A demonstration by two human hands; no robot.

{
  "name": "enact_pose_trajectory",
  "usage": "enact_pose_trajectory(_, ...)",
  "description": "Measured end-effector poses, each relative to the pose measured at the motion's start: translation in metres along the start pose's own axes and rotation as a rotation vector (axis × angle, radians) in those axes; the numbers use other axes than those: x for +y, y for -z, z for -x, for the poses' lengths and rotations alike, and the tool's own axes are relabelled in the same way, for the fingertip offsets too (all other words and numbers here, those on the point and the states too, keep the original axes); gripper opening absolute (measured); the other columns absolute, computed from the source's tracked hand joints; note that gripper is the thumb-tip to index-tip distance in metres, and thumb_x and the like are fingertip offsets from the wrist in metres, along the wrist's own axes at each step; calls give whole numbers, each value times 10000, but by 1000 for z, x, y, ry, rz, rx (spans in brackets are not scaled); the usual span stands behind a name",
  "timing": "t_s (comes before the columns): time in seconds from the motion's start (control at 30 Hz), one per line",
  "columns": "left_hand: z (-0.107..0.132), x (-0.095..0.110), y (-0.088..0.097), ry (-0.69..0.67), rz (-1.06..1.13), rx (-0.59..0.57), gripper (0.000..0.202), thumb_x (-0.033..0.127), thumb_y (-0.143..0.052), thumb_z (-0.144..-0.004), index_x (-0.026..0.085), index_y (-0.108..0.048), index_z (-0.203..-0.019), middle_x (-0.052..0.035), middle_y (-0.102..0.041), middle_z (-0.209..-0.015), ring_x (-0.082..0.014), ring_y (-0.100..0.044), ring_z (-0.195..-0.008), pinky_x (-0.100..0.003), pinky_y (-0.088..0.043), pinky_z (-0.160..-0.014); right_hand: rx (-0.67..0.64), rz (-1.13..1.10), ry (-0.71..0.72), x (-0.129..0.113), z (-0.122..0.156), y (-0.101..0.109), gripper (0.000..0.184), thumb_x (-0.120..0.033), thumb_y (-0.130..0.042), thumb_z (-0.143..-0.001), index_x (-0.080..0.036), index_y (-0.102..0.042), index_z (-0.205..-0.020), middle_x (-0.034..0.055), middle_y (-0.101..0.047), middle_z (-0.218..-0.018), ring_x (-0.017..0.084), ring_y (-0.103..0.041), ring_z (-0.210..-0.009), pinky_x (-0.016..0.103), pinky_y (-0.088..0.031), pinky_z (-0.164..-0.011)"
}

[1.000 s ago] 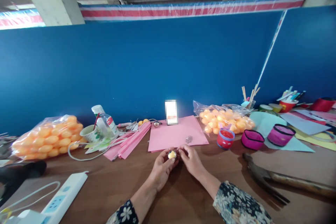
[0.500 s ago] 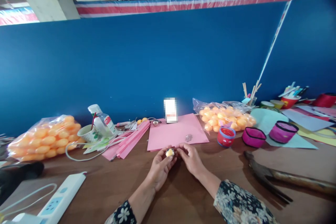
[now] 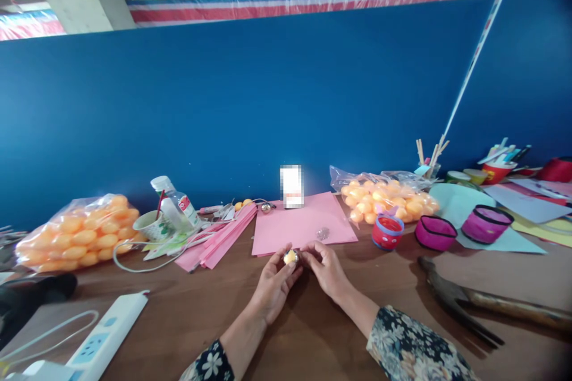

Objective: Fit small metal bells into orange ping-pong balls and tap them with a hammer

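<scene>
My left hand [image 3: 273, 286] is closed round a small yellow ball [image 3: 290, 258], held between thumb and fingers just above the brown table [image 3: 187, 321]. My right hand [image 3: 326, 271] pinches at the ball's right side with thumb and forefinger. What that pinch holds is too small to make out. Both hands rest near the front edge of a pink paper sheet [image 3: 301, 223], on which lies a small silvery piece [image 3: 322, 233].
Bags of orange balls lie at the left [image 3: 74, 232] and the right [image 3: 386, 199]. A red cup [image 3: 386, 232], two magenta cups [image 3: 435, 232], a hammer [image 3: 465, 300], a power strip [image 3: 105, 336], a bottle [image 3: 174, 205], pink strips [image 3: 218, 241] and a blue partition [image 3: 268, 107] surround the hands.
The hands stay together on the ball with only slight finger shifts. The camera has moved a little, so the scene sits slightly differently in the frame.
</scene>
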State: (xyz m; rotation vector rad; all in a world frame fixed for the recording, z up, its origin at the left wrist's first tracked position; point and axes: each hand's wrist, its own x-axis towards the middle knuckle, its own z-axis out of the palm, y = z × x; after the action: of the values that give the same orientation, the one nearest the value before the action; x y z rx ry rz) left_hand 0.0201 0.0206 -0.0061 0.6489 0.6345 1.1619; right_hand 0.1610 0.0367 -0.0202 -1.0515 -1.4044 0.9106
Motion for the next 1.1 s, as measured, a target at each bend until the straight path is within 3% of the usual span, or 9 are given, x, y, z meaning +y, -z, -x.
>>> enact_pose_trajectory(0.33,0,0,1,-32,-3,24,440,108,-656,-699,185,-556,-1120,-58,-637,-1032,-109,-605,-885,-209,-477,-806,16,9,-31,0,1,2,149,-316,-543,-782,-182,-598,-815,37,-663,-793,174,-606,-734,277,-477,-675)
enact_pose_trajectory(0.6,-1,2,1,4,40,100,386,161,-628,-731,184,-569,-1112,-71,-658,-1024,-139,-615,-921,-258,-469,-857,18,16,-18,3,1,2,143,-316,-536,-784,-179,-575,-794,33,-648,-764,166,-588,-713,277,-472,-668)
enact_pose_trajectory(0.87,2,3,0,-11,44,36,415,154,-653,-709,223,-568,-1109,-38,-647,-1027,-140,-600,-939,-297,-451,-876,12,16,-10,-2,1,3,164,-329,-527,-787,-176,-583,-806,41,-645,-793,162,-580,-705,269,-468,-645)
enact_pose_trajectory(1.1,1,2,1,-61,-11,50,494,159,-679,-681,196,-534,-1152,-59,-650,-1013,-139,-603,-933,-274,-440,-881,60,-14,-86,-8,0,4,194,-373,-561,-761,-181,-565,-778,19,-595,-683,148,-534,-604,246,-441,-548)
